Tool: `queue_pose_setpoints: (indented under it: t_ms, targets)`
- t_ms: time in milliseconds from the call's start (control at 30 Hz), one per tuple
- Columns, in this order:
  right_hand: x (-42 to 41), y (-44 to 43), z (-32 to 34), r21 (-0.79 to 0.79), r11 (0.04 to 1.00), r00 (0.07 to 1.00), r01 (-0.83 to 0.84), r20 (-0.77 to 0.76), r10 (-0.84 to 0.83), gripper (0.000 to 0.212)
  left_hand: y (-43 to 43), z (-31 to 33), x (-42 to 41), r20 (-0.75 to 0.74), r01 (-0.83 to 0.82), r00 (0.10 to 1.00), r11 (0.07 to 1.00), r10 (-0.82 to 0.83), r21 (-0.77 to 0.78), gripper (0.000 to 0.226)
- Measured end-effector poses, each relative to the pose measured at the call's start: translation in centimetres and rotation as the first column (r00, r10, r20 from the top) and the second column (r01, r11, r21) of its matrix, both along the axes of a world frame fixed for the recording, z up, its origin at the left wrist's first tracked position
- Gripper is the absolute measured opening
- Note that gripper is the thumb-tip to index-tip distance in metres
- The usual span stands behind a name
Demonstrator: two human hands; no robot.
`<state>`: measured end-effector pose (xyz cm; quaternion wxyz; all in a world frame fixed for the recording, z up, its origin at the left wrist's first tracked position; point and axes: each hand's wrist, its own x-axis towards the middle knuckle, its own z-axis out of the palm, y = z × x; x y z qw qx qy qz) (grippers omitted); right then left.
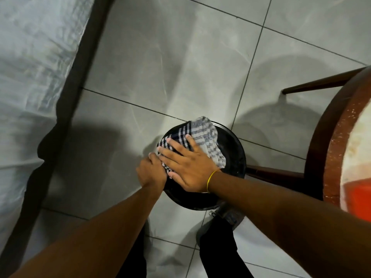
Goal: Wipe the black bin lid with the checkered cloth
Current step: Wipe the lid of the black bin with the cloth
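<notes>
Large pale grey floor tiles (160, 63) with thin dark grout lines fill most of the frame. Along the left edge lies a rumpled white sheet (30, 77), bordered by a dark brown wooden rail (66, 93) running diagonally from the top centre down to the lower left. At the right edge stands a round dark wooden stool (329, 127) with a worn, speckled reddish-brown rim; two of its slim legs reach leftwards over the tiles.

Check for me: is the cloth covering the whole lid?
No, the checkered cloth covers only part of the black bin lid.
</notes>
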<state>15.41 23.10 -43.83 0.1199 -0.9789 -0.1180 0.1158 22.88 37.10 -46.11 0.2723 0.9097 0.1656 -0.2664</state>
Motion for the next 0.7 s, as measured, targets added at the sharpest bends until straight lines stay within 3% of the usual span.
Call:
queue_pose_setpoints:
  t_ms: [233, 333, 467, 567, 700]
  targets:
    - [0.0, -1.1, -0.6, 0.001, 1.000, 0.998, -0.017, 0.055, 0.017, 0.063, -0.3, -0.1, -0.7, 0.129, -0.039, 0.991, 0.999, 0.037, 0.017, 0.063]
    - [-0.1, -1.1, -1.2, 0.020, 0.990, 0.986, 0.142, 0.086, -0.143, 0.063, -0.7, 0.4, -0.7, 0.160, -0.094, 0.983, 0.995, 0.087, 0.038, 0.060]
    - [0.4, -0.9, -1.2, 0.046, 0.883, 0.879, 0.466, 0.085, -0.469, 0.059, -0.6, 0.4, -0.9, 0.117, -0.148, 0.983, 0.988, 0.142, 0.043, 0.052]
    - [0.5, -1.3, -1.1, 0.039, 0.740, 0.736, 0.671, 0.079, -0.672, 0.060, -0.8, 0.5, -1.0, 0.095, -0.212, 0.974, 0.975, 0.206, 0.062, 0.047]
    - [-0.2, -1.5, -0.5, -0.005, 0.296, 0.296, 0.955, 0.044, -0.954, 0.061, -1.1, 0.6, -1.1, 0.098, -0.257, 0.963, 0.964, 0.250, 0.069, 0.043]
